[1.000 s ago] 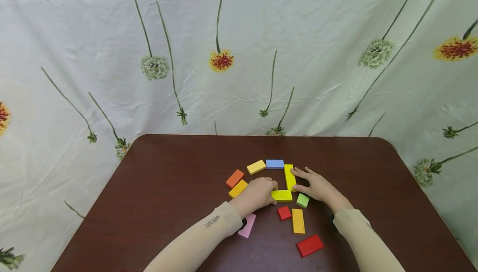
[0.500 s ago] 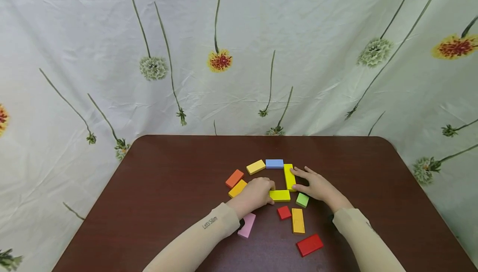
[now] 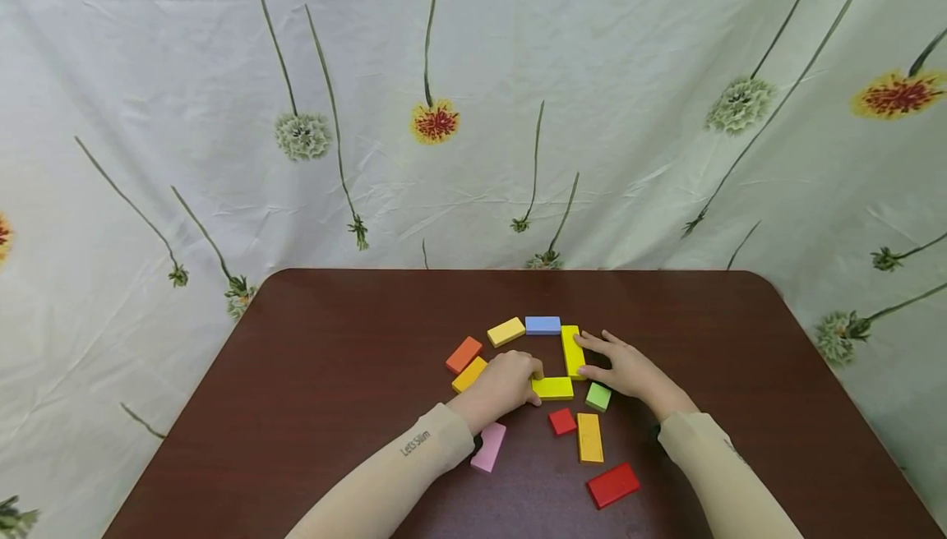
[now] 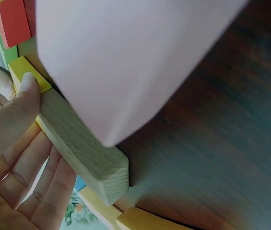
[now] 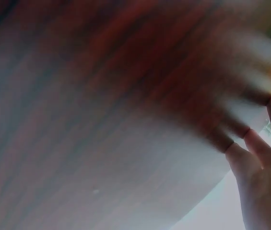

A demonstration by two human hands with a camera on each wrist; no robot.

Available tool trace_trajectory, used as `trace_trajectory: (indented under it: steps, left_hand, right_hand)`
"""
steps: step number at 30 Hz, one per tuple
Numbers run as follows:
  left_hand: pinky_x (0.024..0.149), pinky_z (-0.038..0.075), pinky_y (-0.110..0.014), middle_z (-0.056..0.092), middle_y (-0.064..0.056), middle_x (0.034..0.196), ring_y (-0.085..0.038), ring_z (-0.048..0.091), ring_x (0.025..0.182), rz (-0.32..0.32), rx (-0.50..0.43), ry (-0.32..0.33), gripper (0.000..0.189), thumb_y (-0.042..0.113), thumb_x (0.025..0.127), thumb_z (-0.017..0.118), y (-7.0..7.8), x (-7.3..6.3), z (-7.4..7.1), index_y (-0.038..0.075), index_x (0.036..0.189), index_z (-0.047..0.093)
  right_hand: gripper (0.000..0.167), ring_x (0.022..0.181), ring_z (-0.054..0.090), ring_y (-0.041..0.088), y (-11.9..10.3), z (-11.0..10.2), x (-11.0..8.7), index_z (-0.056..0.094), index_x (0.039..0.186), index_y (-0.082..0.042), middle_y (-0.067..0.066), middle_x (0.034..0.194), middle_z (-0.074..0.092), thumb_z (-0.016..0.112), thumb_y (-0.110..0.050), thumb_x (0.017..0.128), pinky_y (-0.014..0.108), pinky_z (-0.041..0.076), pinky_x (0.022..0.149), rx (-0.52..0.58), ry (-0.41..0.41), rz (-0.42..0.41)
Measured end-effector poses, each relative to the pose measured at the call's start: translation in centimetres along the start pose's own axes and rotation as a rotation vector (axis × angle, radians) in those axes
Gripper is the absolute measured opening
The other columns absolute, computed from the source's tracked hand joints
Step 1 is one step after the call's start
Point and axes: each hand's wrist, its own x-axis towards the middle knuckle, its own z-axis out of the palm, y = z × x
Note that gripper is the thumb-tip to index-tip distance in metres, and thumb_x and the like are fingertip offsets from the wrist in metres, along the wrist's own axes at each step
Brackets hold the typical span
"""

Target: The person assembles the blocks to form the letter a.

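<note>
In the head view, my left hand (image 3: 499,387) pinches the left end of a flat yellow block (image 3: 555,389) with the thumb in front. The left wrist view shows the thumb on this yellow block (image 4: 29,74), while a plain wooden block (image 4: 82,139) adjoins it, running toward the camera; the head view hides that one under the hand. My right hand (image 3: 629,365) lies with spread fingers beside an upright-pointing bright yellow block (image 3: 572,352); forefinger and thumb touch its right side. In the right wrist view, the fingers (image 5: 243,160) come down at the tabletop.
Blue (image 3: 542,325), pale yellow (image 3: 506,332), orange (image 3: 464,354) and amber (image 3: 469,374) blocks curve around the left hand. A green block (image 3: 598,396), small red block (image 3: 562,421), golden block (image 3: 590,438), larger red block (image 3: 613,486) and pink block (image 3: 488,447) lie nearer on the table (image 3: 355,342).
My left hand has drawn slightly left, and the pinched yellow block has shifted left with it. The right hand stays at the other yellow block.
</note>
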Motion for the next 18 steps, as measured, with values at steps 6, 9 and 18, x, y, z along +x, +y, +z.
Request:
trace_trajectory:
  steps: [6,9,18]
  left_hand:
    - [0.074,0.051,-0.022,0.072,-0.001,0.094,-0.010,0.054,0.075,-0.003,0.003,0.003,0.030,0.026,0.077,0.084,0.26,-0.21,-0.08,0.011,0.102,0.076]
    - [0.074,0.051,-0.022,0.072,0.000,0.094,-0.010,0.054,0.075,0.005,0.017,0.010,0.030,0.026,0.078,0.084,0.31,-0.28,0.03,0.012,0.102,0.076]
    - [0.072,0.050,-0.022,0.071,0.001,0.093,-0.009,0.053,0.073,0.009,0.029,0.023,0.029,0.028,0.078,0.083,0.09,-0.44,0.11,0.013,0.102,0.076]
  right_hand:
    - [0.065,0.145,0.025,0.048,-0.14,0.05,-0.13,0.045,0.149,-0.016,0.017,0.154,0.040,0.067,-0.039,0.091,0.069,0.033,0.106,0.005,-0.001,0.005]
    - [0.066,0.144,0.025,0.049,-0.06,0.11,-0.20,0.045,0.149,-0.016,0.017,0.154,0.040,0.068,-0.038,0.091,0.068,0.034,0.106,0.012,0.003,-0.002]
    - [0.065,0.140,0.036,0.048,0.02,0.07,-0.44,0.045,0.148,-0.011,0.020,0.152,0.043,0.068,-0.034,0.092,0.065,0.037,0.106,0.024,0.105,-0.072]
